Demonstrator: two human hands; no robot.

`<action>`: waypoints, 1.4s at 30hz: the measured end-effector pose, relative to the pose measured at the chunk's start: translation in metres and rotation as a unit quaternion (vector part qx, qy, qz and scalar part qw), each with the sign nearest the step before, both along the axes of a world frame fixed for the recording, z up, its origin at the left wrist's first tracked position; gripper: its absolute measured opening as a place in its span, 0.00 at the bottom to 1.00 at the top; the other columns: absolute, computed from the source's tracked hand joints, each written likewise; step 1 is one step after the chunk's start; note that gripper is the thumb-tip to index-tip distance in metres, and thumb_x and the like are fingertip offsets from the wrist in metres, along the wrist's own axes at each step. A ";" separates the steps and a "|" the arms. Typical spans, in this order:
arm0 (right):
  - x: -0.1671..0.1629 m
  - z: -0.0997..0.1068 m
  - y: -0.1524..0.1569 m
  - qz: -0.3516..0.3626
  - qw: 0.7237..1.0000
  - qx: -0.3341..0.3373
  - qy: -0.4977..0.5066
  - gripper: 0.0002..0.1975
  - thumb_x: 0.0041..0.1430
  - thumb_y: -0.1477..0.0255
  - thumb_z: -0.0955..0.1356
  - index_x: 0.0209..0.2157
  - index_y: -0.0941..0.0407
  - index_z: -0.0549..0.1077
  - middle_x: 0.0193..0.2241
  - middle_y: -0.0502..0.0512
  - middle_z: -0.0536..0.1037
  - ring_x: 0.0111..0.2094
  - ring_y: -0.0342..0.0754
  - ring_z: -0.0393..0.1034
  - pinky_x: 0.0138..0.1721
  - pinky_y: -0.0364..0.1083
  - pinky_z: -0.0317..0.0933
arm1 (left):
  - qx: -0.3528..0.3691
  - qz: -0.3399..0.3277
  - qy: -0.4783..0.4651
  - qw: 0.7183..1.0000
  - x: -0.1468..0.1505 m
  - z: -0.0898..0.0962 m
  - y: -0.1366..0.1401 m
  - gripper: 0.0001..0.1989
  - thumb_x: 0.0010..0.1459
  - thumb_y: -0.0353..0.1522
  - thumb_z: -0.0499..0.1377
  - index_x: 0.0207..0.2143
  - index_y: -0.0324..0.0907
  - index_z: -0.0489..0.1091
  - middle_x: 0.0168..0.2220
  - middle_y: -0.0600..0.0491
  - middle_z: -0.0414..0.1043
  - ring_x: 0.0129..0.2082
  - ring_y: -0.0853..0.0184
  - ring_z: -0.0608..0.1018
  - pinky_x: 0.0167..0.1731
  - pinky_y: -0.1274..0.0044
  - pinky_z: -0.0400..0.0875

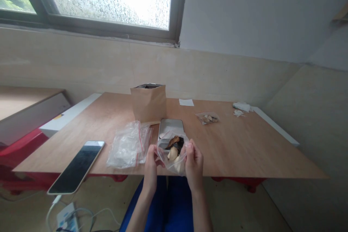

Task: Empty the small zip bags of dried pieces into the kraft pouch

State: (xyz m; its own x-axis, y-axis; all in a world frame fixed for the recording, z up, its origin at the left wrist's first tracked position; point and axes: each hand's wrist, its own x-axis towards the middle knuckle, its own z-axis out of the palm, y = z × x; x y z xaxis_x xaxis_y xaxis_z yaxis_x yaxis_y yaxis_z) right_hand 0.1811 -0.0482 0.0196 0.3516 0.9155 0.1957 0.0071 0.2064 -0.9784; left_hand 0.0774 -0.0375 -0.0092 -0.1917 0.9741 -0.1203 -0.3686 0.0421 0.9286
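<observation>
Between my two hands is a clear zip bag (165, 157) with its mouth spread wide. Dark and pale dried pieces (173, 153) show inside it; their exact kind I cannot make out. My left hand (152, 161) pinches the bag's left edge, and my right hand (194, 159) grips its right edge. Just beyond the bag lies a flat scale with a silver plate (171, 126), partly covered by it. A pile of clear zip bags with red seal lines (126, 145) rests to the left of my left hand.
A brown paper pouch (149, 103) stands open behind the scale. A filled clear bag (207, 117) lies to the right, with crumpled white tissue (242, 107) farther off. White paper (186, 102) lies at the back. A phone (77, 166) on a cable overhangs the front left edge.
</observation>
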 end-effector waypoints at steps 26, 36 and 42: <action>-0.016 -0.017 0.010 0.130 0.989 -0.035 -0.062 0.16 0.59 0.64 0.63 0.46 0.56 0.65 0.45 0.59 0.73 0.47 0.50 0.68 0.52 0.49 0.59 | 0.072 -0.003 0.139 0.988 -0.007 -0.020 0.004 0.16 0.55 0.45 0.54 0.37 0.43 0.69 0.38 0.51 0.73 0.44 0.63 0.73 0.46 0.74 0.64; -0.021 -0.039 0.021 0.175 0.980 -0.063 0.066 0.23 0.51 0.66 0.68 0.49 0.56 0.64 0.47 0.59 0.73 0.47 0.51 0.70 0.48 0.48 0.63 | 0.057 -0.060 0.115 0.990 -0.010 -0.019 0.004 0.15 0.50 0.44 0.58 0.29 0.42 0.60 0.24 0.58 0.66 0.22 0.71 0.70 0.24 0.80 0.62; -0.029 -0.033 0.022 0.193 0.974 -0.075 0.095 0.25 0.48 0.68 0.70 0.49 0.55 0.65 0.46 0.56 0.74 0.45 0.48 0.71 0.49 0.46 0.63 | 0.060 0.039 0.168 0.983 -0.012 -0.016 0.003 0.15 0.51 0.45 0.57 0.27 0.42 0.63 0.25 0.56 0.67 0.28 0.68 0.71 0.30 0.78 0.64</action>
State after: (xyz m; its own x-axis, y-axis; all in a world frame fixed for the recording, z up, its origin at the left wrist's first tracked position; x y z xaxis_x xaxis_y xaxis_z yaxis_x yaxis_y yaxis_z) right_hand 0.1521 -0.0265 -0.0139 -0.0066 0.9999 0.0150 -0.2266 0.0131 -0.9739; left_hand 0.0657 -0.0341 -0.0256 -0.2759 0.9580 0.0782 -0.0389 -0.0924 0.9950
